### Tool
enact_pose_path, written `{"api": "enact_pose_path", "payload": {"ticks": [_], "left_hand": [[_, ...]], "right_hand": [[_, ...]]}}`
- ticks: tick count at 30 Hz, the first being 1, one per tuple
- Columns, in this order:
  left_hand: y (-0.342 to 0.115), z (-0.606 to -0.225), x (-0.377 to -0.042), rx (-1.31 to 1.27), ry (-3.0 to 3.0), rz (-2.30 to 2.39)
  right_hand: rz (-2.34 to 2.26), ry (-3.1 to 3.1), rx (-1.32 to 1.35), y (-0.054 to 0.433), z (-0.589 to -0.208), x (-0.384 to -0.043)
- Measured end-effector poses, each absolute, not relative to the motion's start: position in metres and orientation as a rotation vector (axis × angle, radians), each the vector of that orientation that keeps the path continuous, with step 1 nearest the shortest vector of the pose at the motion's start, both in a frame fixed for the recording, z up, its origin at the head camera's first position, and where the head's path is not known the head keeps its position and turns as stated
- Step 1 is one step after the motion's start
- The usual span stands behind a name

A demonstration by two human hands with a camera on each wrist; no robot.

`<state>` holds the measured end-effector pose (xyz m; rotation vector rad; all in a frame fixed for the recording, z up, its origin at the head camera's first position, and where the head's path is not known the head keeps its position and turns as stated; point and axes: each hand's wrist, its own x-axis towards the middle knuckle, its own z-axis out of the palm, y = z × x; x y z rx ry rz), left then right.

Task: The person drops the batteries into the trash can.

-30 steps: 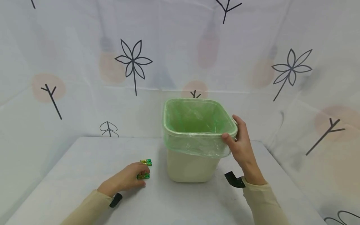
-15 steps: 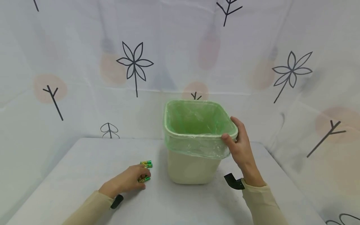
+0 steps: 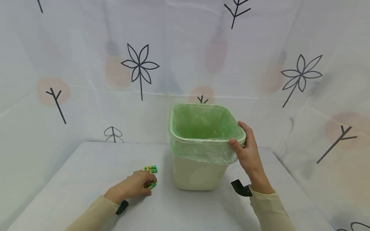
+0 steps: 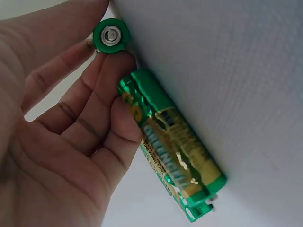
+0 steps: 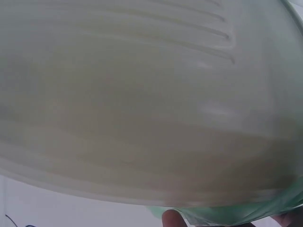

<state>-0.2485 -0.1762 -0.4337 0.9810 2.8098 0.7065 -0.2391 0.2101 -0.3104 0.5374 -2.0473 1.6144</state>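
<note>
My left hand (image 3: pixel 134 185) is low over the table, left of the bin, and pinches a green and gold battery (image 4: pixel 111 35) between thumb and fingers. Its silver end faces the left wrist camera. Two more batteries (image 4: pixel 173 139) lie against the curled fingers. Just beyond the hand, several batteries (image 3: pixel 151 169) rest on the table, some partly hidden by it. My right hand (image 3: pixel 250 157) grips the near right corner of the pale waste bin (image 3: pixel 199 176), thumb in front. A thin green bag (image 3: pixel 202 150) lines the bin and folds over its rim.
The bin stands upright on a white-covered table (image 3: pixel 185 211). Close behind hangs a white cloth backdrop (image 3: pixel 173 70) printed with leaves and twigs. A black strap end (image 3: pixel 241 188) sticks out at the right wrist.
The left fingers have shifted slightly, turning the near batteries to a slant. Another battery now shows at the hand's far left side. My right hand keeps its grip on the bin.
</note>
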Motion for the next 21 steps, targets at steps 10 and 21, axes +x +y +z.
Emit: {"api": "enact_pose_path", "payload": {"ticks": [10, 21], "left_hand": [[-0.1748, -0.4352, -0.2504, 0.961, 2.803, 0.709], [-0.1732, -0.4335, -0.2478, 0.955, 2.793, 0.718]], "right_hand": [[1.628, -2.042, 0.545, 0.2102, -0.3111, -0.2395], [1.611, -2.064, 0.537, 0.2098, -0.3103, -0.2382]]}}
